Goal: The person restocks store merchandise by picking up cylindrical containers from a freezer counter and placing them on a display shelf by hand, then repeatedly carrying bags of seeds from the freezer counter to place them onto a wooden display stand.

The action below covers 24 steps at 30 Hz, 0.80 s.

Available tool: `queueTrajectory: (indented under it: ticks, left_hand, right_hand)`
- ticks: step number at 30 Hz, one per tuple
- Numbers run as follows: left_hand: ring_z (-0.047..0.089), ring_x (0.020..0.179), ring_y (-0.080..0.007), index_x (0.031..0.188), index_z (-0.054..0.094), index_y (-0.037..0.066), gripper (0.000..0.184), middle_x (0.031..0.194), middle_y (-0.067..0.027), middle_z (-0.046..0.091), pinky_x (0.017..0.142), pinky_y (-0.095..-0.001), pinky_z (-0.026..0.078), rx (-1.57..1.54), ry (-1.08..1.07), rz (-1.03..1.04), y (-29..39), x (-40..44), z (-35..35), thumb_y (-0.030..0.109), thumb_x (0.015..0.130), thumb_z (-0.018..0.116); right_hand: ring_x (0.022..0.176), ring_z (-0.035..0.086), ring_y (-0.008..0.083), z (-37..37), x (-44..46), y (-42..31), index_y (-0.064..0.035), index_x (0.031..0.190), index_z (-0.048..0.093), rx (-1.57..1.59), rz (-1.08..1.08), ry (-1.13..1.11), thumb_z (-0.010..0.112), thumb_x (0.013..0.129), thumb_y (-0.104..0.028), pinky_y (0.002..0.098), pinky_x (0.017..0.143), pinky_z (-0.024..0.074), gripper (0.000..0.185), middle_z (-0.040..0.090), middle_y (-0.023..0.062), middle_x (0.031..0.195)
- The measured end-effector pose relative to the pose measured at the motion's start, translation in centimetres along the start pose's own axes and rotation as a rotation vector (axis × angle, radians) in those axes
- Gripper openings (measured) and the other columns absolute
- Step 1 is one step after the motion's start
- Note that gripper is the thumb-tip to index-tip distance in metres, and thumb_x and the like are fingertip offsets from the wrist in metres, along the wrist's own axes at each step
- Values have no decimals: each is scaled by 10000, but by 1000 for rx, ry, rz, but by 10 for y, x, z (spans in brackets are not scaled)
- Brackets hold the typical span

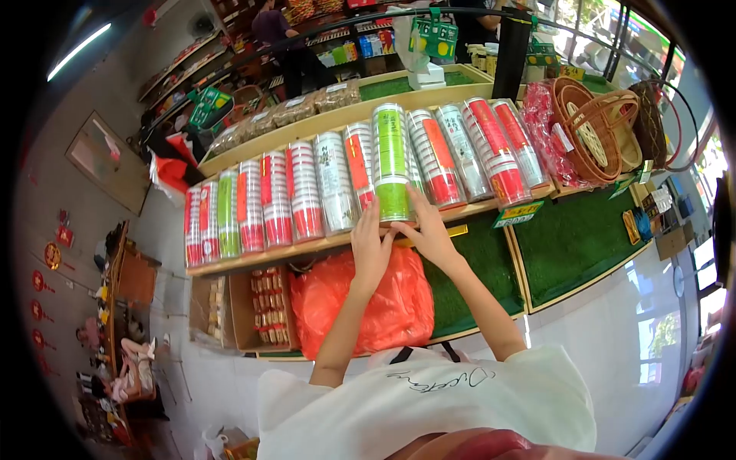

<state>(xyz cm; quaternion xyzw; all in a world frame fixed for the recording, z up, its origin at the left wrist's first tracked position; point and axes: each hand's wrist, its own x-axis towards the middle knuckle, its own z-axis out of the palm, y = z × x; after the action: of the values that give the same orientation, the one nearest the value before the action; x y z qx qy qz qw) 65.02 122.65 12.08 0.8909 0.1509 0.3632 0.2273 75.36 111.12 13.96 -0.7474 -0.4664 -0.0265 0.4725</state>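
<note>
I have both hands on one green tube: the left hand (371, 245) against its lower left side, the right hand (431, 234) against its lower right. Fingers lie fairly straight, set about a tube's width apart, holding the green tube (392, 146) between them near its base. It stands nearly upright in front of the row; from here I can't tell whether the wooden shelf (268, 256) carries its weight.

To the left of the hands I count eight tubes (304, 192), one of them green; to the right, four tubes (491, 142), plus a sliver just behind mine that I can't sort out. Beyond the row lie about four brown bags (299, 108). Below the hands sits one red plastic bag (383, 307), with two boxes (236, 310) to its left, one full of small packets too many to count surely. Right of the hands, one green price sign (518, 214) hangs at the shelf edge, and farther out are at least two wicker baskets (571, 115).
</note>
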Motion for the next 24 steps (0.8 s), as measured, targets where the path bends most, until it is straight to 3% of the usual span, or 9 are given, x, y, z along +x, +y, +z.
queueTrajectory:
  ticks: [1,3,7,10,11,13,16,20,24]
  left_hand:
    - [395,1194,-325,1370,297,50,650,1314,-162,417,977,-455,267,68,-27,3,-5,4,3,236,826,599]
    - [401,1187,-318,1370,297,51,647,1305,-152,427,981,-451,261,37,-12,-28,-8,18,11,237,828,596]
    - [433,1140,-316,1371,272,24,686,1234,-188,461,968,-451,267,-112,0,-128,-12,38,19,235,816,616]
    - [473,1064,-344,1367,223,-29,798,1185,-217,478,920,-426,321,-209,38,-147,-22,32,27,185,752,685]
    - [478,1050,-352,1368,212,-37,821,1179,-222,479,907,-417,333,-215,62,-130,-25,31,28,170,738,697]
    - [471,1037,-379,1371,171,-59,890,1142,-252,483,867,-402,363,-109,147,-39,-18,31,28,137,703,726]
    - [401,1156,-373,1369,144,-78,904,1269,-274,395,956,-416,320,-206,27,-159,-10,29,21,196,729,720]
    - [184,1319,-386,1371,122,-72,928,1419,-280,155,1082,-436,166,-79,151,-67,0,26,30,244,739,722]
    - [147,1324,-403,1379,94,-62,939,1424,-284,117,1082,-474,149,110,303,-101,39,3,33,201,731,721]
  right_hand:
    - [1129,413,396,9,4,7,-82,1379,288,-23,6,48,642,783,-338,439,951,325,739,376,229,1335]
    - [1076,447,419,9,18,15,-121,1382,298,-56,41,68,639,777,-358,443,925,354,734,382,239,1329]
    - [1044,469,423,1,54,29,-105,1380,295,-73,-126,-9,641,776,-362,431,929,357,742,398,240,1313]
    - [1087,452,414,-4,46,25,-77,1374,292,-1,-74,-1,650,771,-353,431,936,355,754,407,239,1298]
    - [1220,382,332,-14,39,16,-36,1361,290,-29,-16,-42,670,774,-259,398,1003,304,734,373,195,1345]
    - [1225,373,331,-27,18,17,-50,1361,299,-36,-8,-1,673,773,-242,398,1010,298,722,377,189,1340]
    - [1212,379,322,-77,-12,-3,-99,1340,358,-40,58,43,676,767,-191,400,1002,308,662,397,167,1322]
    - [1077,482,291,-196,-55,-62,-106,1216,512,-241,-78,430,714,706,-120,388,926,367,549,498,123,1235]
    - [1086,490,288,-323,-154,-163,-55,1143,543,-440,-388,790,713,682,-56,359,909,394,492,512,145,1205]
